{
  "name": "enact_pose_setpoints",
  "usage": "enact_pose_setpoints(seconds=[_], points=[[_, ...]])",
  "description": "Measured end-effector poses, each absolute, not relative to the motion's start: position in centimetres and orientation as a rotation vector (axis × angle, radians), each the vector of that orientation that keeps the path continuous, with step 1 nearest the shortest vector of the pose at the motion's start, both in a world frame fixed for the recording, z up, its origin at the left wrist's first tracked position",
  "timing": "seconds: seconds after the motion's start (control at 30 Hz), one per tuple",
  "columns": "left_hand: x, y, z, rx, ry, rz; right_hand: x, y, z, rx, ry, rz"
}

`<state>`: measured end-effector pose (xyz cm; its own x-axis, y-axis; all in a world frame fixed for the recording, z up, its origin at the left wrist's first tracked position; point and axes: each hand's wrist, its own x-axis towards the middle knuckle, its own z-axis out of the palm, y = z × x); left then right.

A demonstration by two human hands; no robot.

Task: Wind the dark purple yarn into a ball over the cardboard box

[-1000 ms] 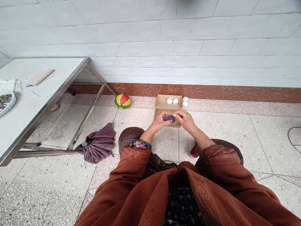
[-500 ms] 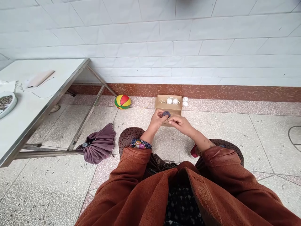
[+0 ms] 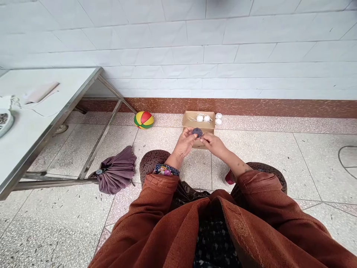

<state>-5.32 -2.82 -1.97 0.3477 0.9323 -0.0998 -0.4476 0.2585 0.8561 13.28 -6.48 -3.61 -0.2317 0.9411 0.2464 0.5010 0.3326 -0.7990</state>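
Observation:
A small ball of dark grey-blue yarn (image 3: 197, 132) is held up between the thumb and fingers of my left hand (image 3: 184, 143). Just right of it, my right hand (image 3: 213, 143) is closed in a pinch at the ball's lower edge, on a dark yarn strand that is mostly hidden by the fingers. Both hands are above the near part of an open cardboard box (image 3: 187, 120). Inside its far part lie white yarn balls (image 3: 200, 118) with loose ends. More white balls (image 3: 218, 121) rest on the floor against the box's right side.
A striped ball (image 3: 144, 120) sits by the wall, left of the box. Nearer me lies a folded purple umbrella (image 3: 117, 171) beside the metal-framed table (image 3: 75, 80). That table bears a bowl (image 3: 8, 124), a pale folded item (image 3: 43, 92) and white string. A dark wire loop (image 3: 340, 154) is far right.
My right hand has come slightly up and closer to the yarn ball, which shows more fully and has turned a little in my left hand. The view has shifted slightly.

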Motion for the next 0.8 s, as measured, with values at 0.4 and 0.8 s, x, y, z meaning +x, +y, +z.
enact_pose_setpoints(seconds=[0.4, 0.8], points=[[-6.3, -3.8, -2.0, 1.114, 0.759, 0.852, 15.3, -5.3, 1.0, -1.175, -1.878, 0.567], [-6.2, -3.9, -1.5, 0.85, 0.625, 0.927, 12.9, -6.2, -2.7, -1.37, -1.851, 0.657]])
